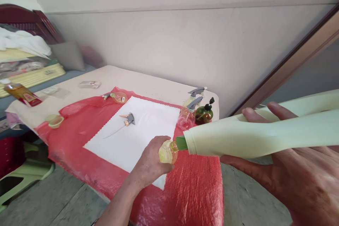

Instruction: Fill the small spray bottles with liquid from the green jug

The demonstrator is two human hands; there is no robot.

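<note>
Evidently I have both hands busy: the left hand (pixel 153 156) is wrapped around a small, clear, yellow-tinted bottle (pixel 166 153), its bare neck turned to the right, while the right hand (pixel 304 173) grips a large, pale green plastic jug (pixel 235 137) laid nearly level. The thumb supports the jug from beneath and two fingers show over its upper side, by the handle, a spread hold that I judge is needed to steer so bulky a body. At the jug's mouth, a short green spout (pixel 181 143) meets the little bottle's neck, and the bottle is probably tipped so the two narrow ends line up; whether the spout goes inside or merely touches the rim, I cannot tell from this angle. A grey and copper trigger sprayer head (pixel 129 119) with a thin tube lies on a white, scallop-edged cloth (pixel 156 118), which would explain the uncovered neck. That cloth is spread over a red, crinkled plastic film (pixel 190 190) draped on the cream-coloured surface (pixel 148 84), presumably to guard it from drips. Near the far right corner stand a clear pink spray bottle (pixel 186 119) and a dark green round bottle with a black pump (pixel 204 115), grouped, I suppose, to leave the hands room.
</note>
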